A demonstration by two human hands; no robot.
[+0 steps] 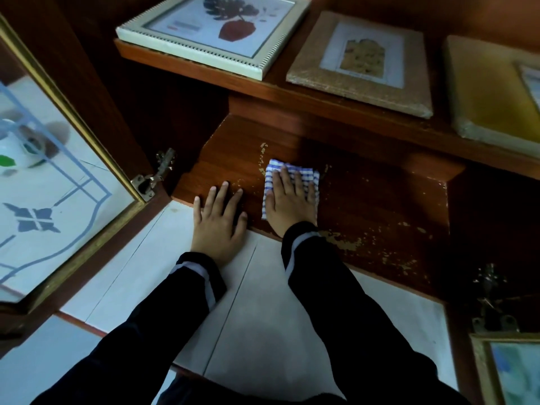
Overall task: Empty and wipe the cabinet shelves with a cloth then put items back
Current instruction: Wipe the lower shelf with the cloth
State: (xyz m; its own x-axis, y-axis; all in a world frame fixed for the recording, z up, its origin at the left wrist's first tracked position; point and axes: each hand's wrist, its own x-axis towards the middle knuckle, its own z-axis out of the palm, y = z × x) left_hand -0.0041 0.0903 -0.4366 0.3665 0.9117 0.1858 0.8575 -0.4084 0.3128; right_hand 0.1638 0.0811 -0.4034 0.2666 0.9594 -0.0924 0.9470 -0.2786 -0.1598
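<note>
The right hand [292, 200] presses flat, fingers straight, on the checked cloth [308, 172] on the bottom shelf [365, 200]. The left hand [217, 220] rests beside it, fingers spread. Beyond both, the upper shelf [321, 96] holds framed pictures [361, 64].

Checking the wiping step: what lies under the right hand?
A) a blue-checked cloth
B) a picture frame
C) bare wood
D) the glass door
A: the right hand presses flat on the cloth on the shelf; the left hand rests on bare wood.
</note>
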